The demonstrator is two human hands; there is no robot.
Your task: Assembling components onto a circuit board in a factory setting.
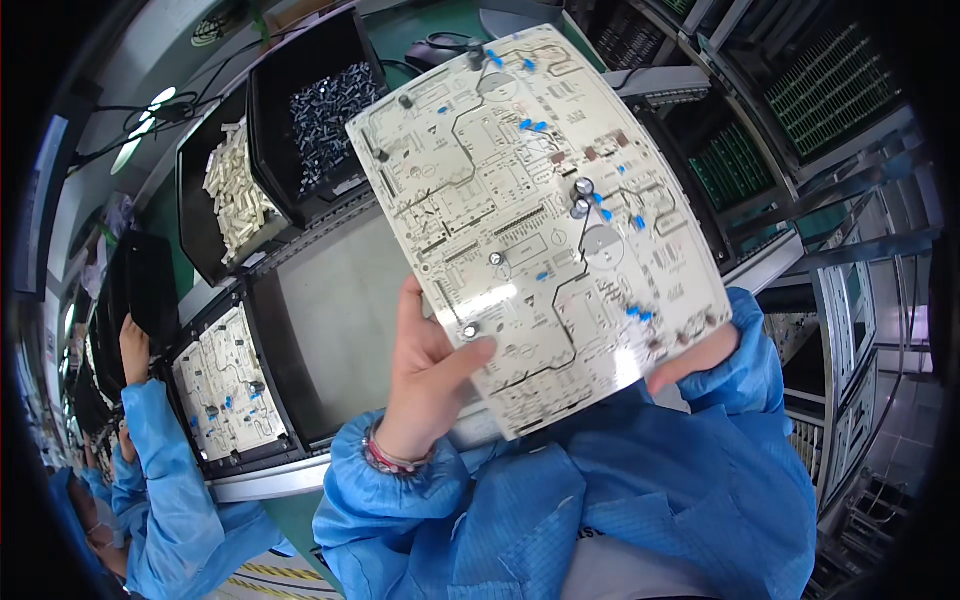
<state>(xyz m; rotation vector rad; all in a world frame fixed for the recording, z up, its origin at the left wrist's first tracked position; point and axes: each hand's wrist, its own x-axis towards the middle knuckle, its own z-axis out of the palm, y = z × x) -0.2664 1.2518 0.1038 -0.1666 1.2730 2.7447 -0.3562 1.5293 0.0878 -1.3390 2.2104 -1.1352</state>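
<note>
A large white circuit board [520,290] is held up and tilted in front of me, with blue disc parts and several small cylindrical capacitors standing on it. My left hand [425,365] grips its lower left edge, thumb on top and the other fingers behind. At the lower right corner, my right hand [695,360] supports the board from beneath; its fingers are mostly hidden by the board. Below and behind the board lies a grey flat surface [330,320] between rails.
Black bins hold white blocky parts [235,190] and small dark cylindrical parts [335,115]. Another white board [228,385] sits in a black frame at left, near a co-worker's hand [133,345] and blue sleeve [165,480]. Racks with green boards [730,165] stand at right.
</note>
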